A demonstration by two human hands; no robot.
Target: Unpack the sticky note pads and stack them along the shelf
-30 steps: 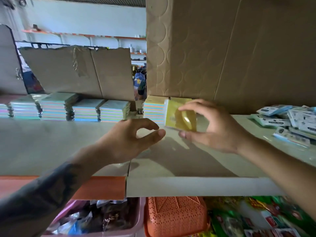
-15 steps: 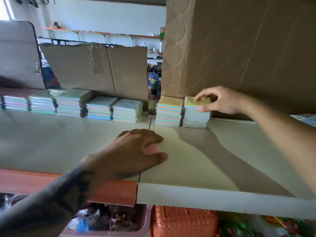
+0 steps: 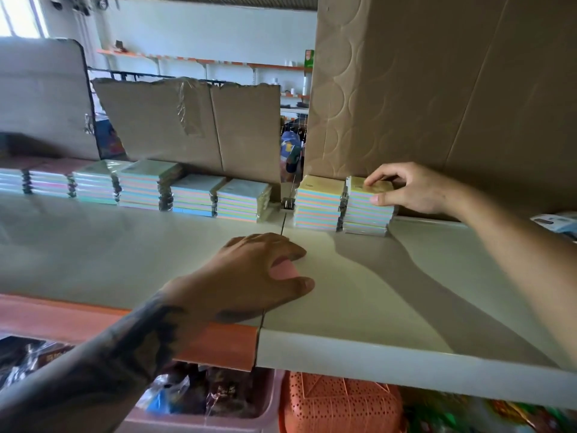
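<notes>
While the right hand (image 3: 415, 190) reached to the back of the shelf (image 3: 359, 295), its fingers and thumb curled round the top sticky note pad (image 3: 370, 186) of the rightmost stack (image 3: 368, 210), fingertips on the yellow cover and thumb against the front edge. That stack stood touching a second yellow-topped stack (image 3: 318, 203) on its left, both against the tall cardboard box (image 3: 437, 89). Past a narrow gap, a row of further stacks (image 3: 140, 190) ran leftward before a torn cardboard sheet (image 3: 187, 120). The left hand (image 3: 249, 276) rested palm down near the shelf's front edge, its fingers loosely bent over something pink; whether it gripped this I could not tell.
</notes>
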